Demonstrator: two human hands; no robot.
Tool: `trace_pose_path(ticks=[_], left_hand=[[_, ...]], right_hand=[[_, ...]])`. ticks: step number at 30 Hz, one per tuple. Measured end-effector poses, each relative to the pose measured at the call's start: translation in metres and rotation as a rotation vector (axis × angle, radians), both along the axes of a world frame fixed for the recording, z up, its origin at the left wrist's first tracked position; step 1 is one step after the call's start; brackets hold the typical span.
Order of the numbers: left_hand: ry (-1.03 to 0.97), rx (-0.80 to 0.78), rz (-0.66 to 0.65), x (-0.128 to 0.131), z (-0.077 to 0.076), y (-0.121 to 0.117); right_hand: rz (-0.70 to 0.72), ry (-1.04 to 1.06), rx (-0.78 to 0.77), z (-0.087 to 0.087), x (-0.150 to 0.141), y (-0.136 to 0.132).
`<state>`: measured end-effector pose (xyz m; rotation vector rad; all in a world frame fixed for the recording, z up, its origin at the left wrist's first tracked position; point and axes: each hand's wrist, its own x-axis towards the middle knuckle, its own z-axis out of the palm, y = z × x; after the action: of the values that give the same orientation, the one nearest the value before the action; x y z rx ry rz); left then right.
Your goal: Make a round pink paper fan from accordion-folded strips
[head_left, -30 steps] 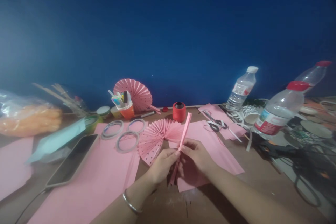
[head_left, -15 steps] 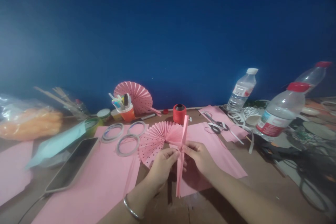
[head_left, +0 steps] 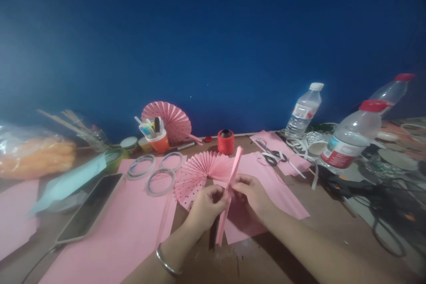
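A narrow folded strip of pink paper [head_left: 234, 166] stands nearly upright between my hands, leaning a little to the right at its top. My left hand [head_left: 205, 206] pinches it near the middle from the left side. From the right, my right hand [head_left: 251, 195] grips the same strip at about that height, its lower fingers partly hidden. Just behind lies a pleated pink paper fan [head_left: 191, 177] with dark dots, spread on the table. A pink sheet [head_left: 266, 195] lies under and beyond my right hand. A red spool of thread [head_left: 226, 143] stands behind the strip.
Several tape rolls [head_left: 161, 182] and a phone [head_left: 89, 208] lie left on pink paper [head_left: 133, 230]. A cup of pens [head_left: 158, 141] and another fan [head_left: 169, 117] stand behind. Scissors [head_left: 271, 157], bottles [head_left: 349, 137] and clutter occupy the right. A blue wall [head_left: 213, 53] closes the back.
The folded strip has tilted, its top going right and its bottom left. Both hands keep hold of it near the middle. The whole view has shifted slightly.
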<state>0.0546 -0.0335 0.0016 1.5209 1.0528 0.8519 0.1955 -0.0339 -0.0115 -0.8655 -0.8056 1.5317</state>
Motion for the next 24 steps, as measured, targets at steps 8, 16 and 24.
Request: trace_pose_path(ticks=[8, 16, 24], left_hand=[[0.232, 0.119, -0.003, 0.001, 0.003, -0.005], [0.235, 0.109, -0.021, -0.002, -0.002, 0.002], [0.126, -0.064, -0.081, -0.001, 0.001, -0.002]], right_hand=[[-0.116, -0.165, 0.092, 0.013, 0.015, 0.008], [-0.359, 0.076, 0.049, 0.023, 0.037, 0.023], [-0.327, -0.129, -0.018, 0.013, 0.024, 0.018]])
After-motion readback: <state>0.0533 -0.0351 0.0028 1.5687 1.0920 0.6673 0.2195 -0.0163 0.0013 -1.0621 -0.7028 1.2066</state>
